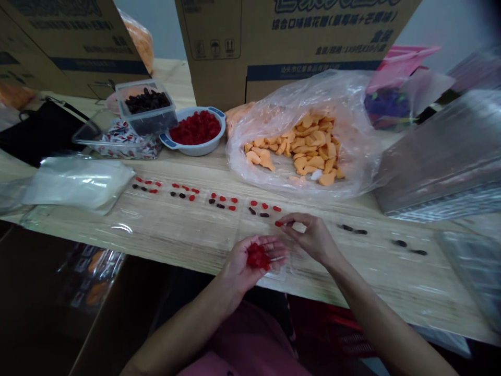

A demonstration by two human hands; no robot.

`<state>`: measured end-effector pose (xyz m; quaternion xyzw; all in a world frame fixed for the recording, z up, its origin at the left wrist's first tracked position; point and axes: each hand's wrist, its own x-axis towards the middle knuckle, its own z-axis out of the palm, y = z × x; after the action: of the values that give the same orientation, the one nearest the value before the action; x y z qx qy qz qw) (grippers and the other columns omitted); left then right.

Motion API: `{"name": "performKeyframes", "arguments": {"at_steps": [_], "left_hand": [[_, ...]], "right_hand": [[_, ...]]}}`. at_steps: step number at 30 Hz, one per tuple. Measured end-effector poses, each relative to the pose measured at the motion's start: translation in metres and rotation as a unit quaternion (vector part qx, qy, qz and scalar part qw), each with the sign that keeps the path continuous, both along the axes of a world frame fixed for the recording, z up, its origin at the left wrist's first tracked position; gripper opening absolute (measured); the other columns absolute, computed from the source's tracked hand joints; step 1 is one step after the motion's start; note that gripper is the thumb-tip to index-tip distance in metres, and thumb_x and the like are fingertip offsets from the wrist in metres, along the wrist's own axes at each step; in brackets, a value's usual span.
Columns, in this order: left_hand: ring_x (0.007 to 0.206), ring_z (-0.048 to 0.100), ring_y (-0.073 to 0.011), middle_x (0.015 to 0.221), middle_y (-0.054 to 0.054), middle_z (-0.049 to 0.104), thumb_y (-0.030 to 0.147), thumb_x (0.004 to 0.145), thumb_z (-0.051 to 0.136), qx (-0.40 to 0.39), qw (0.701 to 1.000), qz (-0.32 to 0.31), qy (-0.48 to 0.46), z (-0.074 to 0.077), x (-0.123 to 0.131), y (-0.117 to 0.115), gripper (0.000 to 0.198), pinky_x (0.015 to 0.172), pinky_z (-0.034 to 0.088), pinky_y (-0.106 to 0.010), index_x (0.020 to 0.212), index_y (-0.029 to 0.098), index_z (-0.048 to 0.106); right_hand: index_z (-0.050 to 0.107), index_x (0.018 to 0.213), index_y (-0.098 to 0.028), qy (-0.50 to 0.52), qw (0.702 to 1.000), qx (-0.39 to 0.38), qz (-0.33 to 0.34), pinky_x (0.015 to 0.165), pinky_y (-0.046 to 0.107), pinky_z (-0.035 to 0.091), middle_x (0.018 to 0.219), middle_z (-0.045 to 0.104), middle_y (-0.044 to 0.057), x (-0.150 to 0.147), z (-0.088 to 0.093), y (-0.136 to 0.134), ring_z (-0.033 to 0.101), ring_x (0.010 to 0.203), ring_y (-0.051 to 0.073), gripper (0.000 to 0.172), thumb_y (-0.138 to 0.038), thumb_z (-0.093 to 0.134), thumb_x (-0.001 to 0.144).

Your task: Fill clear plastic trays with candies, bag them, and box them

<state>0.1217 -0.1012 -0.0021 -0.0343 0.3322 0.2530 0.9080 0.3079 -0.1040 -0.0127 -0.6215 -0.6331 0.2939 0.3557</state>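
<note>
A small heap of red gummy candies [258, 256] rests in the upturned, cupped palm of my left hand [245, 263]. My right hand [313, 237] pinches one red gummy candy [278, 223] between thumb and fingertips, just above a transparent plastic tray. That tray holds a row of red pieces [264, 206] with dark pieces [258, 213] below. Trays to its left carry similar red and dark pieces [222, 198]. On the right, two trays show only dark pieces [354, 229].
Behind the trays stand a bowl of red candies [198, 149], a tub of dark pieces [147, 102] and a plastic bag of orange pieces [309, 151]. Cardboard boxes [219, 62] line the back. Plastic sleeves [78, 180] lie left; stacked trays [438, 156] stand right.
</note>
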Motion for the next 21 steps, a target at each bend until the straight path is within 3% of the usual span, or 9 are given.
{"name": "performKeyframes", "arguments": {"at_steps": [3, 6, 12, 16, 19, 21], "left_hand": [[0.088, 0.066, -0.0279, 0.088, -0.020, 0.069, 0.022, 0.089, 0.036, -0.005, 1.000, -0.004, 0.003, 0.002, -0.001, 0.001, 0.039, 0.090, 0.045, -0.044, 0.085, 0.001, 0.068], [0.089, 0.066, -0.0286, 0.089, -0.020, 0.069, 0.026, 0.090, 0.035, -0.013, 1.000, 0.003, -0.006, 0.003, -0.001, 0.002, 0.041, 0.093, 0.043, -0.047, 0.086, 0.001, 0.067], [0.100, 0.062, -0.0331, 0.103, -0.024, 0.065, 0.043, 0.092, 0.031, -0.011, 0.999, 0.016, -0.039, 0.004, -0.002, 0.006, 0.054, 0.094, 0.041, -0.050, 0.102, 0.000, 0.062], [0.095, 0.063, -0.0302, 0.097, -0.021, 0.066, 0.048, 0.093, 0.029, -0.007, 0.998, 0.010, -0.061, 0.005, 0.002, 0.004, 0.058, 0.091, 0.044, -0.048, 0.101, 0.002, 0.062], [0.077, 0.065, -0.0226, 0.080, -0.012, 0.067, 0.043, 0.095, 0.031, -0.014, 0.998, -0.008, -0.057, 0.007, 0.012, -0.001, 0.050, 0.083, 0.048, -0.043, 0.086, 0.008, 0.065], [0.065, 0.062, -0.0175, 0.071, -0.008, 0.065, 0.038, 0.095, 0.032, -0.025, 0.999, -0.027, -0.037, 0.008, 0.020, -0.005, 0.045, 0.076, 0.049, -0.038, 0.078, 0.011, 0.064]], "right_hand": [[0.070, 0.075, -0.020, -0.101, 0.993, 0.049, -0.029, 0.079, 0.039, 0.043, 0.078, 0.072, 0.004, 0.008, -0.016, 0.014, 0.065, 0.073, 0.021, 0.010, -0.020, 0.060, 0.076], [0.070, 0.075, -0.019, -0.191, 0.978, 0.088, 0.007, 0.082, 0.040, 0.038, 0.082, 0.072, 0.004, 0.008, -0.024, 0.021, 0.063, 0.077, 0.022, 0.015, -0.013, 0.056, 0.077], [0.071, 0.087, -0.017, -0.287, 0.948, 0.100, 0.094, 0.078, 0.038, 0.037, 0.097, 0.070, 0.009, 0.004, -0.013, 0.015, 0.059, 0.083, 0.022, 0.023, -0.009, 0.050, 0.082], [0.069, 0.094, -0.017, -0.161, 0.978, 0.113, 0.074, 0.078, 0.037, 0.040, 0.094, 0.071, 0.008, -0.004, 0.006, -0.002, 0.062, 0.082, 0.021, 0.022, -0.015, 0.048, 0.086], [0.069, 0.091, -0.019, -0.021, 0.993, 0.042, 0.107, 0.073, 0.030, 0.045, 0.084, 0.071, 0.003, -0.015, 0.024, -0.018, 0.063, 0.076, 0.017, 0.017, -0.020, 0.053, 0.087], [0.070, 0.085, -0.020, 0.020, 0.991, -0.009, 0.129, 0.067, 0.027, 0.046, 0.077, 0.069, 0.001, -0.021, 0.033, -0.027, 0.061, 0.069, 0.015, 0.013, -0.020, 0.056, 0.084]]}}
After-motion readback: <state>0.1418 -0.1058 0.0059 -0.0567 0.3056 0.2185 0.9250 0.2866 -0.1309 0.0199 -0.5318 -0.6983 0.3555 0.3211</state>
